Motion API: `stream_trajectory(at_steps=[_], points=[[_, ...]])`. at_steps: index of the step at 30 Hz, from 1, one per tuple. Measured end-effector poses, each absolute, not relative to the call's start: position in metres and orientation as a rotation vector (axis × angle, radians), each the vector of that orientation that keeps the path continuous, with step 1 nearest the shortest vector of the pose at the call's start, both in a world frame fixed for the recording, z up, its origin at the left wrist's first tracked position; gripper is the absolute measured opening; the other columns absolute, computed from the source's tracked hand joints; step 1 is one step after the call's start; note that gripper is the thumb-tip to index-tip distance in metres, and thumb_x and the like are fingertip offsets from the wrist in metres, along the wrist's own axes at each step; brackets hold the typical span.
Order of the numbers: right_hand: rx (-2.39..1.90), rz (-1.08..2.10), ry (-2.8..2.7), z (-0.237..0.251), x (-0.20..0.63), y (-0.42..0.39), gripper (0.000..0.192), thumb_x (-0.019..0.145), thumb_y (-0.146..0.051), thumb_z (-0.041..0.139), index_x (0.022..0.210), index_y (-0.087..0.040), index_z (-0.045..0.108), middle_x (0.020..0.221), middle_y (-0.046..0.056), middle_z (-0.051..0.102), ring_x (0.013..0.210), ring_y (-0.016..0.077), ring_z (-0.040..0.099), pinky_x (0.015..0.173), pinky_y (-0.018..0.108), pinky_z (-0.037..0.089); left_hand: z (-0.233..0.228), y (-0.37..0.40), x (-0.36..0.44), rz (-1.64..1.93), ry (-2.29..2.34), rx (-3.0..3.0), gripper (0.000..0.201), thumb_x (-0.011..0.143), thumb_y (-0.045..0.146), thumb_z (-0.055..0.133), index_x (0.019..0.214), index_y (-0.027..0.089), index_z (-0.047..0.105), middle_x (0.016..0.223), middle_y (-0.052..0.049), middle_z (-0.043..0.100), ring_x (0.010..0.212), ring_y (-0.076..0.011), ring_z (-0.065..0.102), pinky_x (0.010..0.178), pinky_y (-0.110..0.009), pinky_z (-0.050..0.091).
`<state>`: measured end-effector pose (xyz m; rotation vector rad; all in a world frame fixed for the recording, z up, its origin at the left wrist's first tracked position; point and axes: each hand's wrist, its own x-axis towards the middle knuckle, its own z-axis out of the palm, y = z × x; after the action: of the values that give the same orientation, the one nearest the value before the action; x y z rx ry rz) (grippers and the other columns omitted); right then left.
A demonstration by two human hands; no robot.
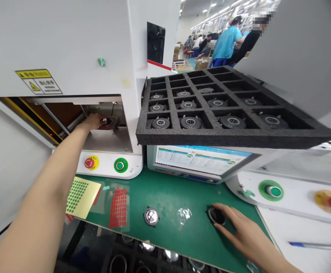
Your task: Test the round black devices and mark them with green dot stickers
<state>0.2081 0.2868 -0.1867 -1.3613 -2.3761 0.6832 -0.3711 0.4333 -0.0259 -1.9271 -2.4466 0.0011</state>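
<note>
My left hand (93, 122) reaches into the opening of a white machine (68, 45), fingers closed around a small round part (106, 121) on the fixture inside. My right hand (243, 231) rests on the green mat (168, 197), fingertips touching a dark round part (216, 215); whether it grips the part is unclear. Another round part (151, 216) with a shiny face lies on the mat between my hands. A scrap of clear film (185, 214) lies beside it.
A black foam tray (225, 132) with several round parts in its cells sits raised above a screen (199, 159). Red (89, 163) and green (120, 165) buttons front the left machine. Sticker sheets (81, 195) lie left. A second machine (273, 189) stands right. People work behind.
</note>
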Motion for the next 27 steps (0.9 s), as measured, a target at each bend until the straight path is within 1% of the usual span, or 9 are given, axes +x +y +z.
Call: stream_trajectory(at_steps=[4,9,19,27], points=[[-1.371,0.684,-2.378,-0.1836,0.2064,0.2851,0.031,0.087,-0.040,0.048,0.110,-0.024,0.061,0.105,0.010,0.074,0.094,0.0272,0.072,0.079,0.042,0.060,-0.0219,0.4321,-0.3702,0.020,-2.402,-1.982,0.032,0.093,0.032,0.060,0.119,0.015,0.060,0.120,-0.009,0.063,0.106,-0.0231,0.063,0.090,-0.045,0.054],[-1.374,0.665,-2.344,-0.1864,0.2061,0.2845,0.031,0.086,-0.041,0.048,0.109,-0.024,0.061,0.103,0.010,0.074,0.091,0.0278,0.073,0.078,0.043,0.060,-0.0204,0.4307,-0.3702,0.044,-2.357,-2.015,0.032,0.092,0.032,0.060,0.119,0.015,0.060,0.119,-0.009,0.063,0.104,-0.0230,0.063,0.089,-0.045,0.054],[-1.370,0.640,-2.385,-0.1909,0.2092,0.2853,0.034,0.087,-0.042,0.047,0.111,-0.023,0.061,0.108,0.011,0.073,0.096,0.0284,0.072,0.081,0.044,0.061,-0.0201,0.4349,-0.3693,0.081,-2.330,-2.020,0.032,0.093,0.032,0.059,0.119,0.014,0.060,0.120,-0.009,0.063,0.105,-0.0226,0.063,0.090,-0.044,0.054],[-1.367,0.627,-2.376,-0.1922,0.2088,0.2845,0.032,0.088,-0.040,0.048,0.111,-0.023,0.061,0.107,0.010,0.073,0.096,0.0277,0.072,0.082,0.044,0.060,-0.0183,0.4393,-0.3668,0.168,-2.347,-2.006,0.033,0.093,0.033,0.059,0.120,0.015,0.059,0.121,-0.010,0.062,0.105,-0.0232,0.063,0.090,-0.045,0.054]])
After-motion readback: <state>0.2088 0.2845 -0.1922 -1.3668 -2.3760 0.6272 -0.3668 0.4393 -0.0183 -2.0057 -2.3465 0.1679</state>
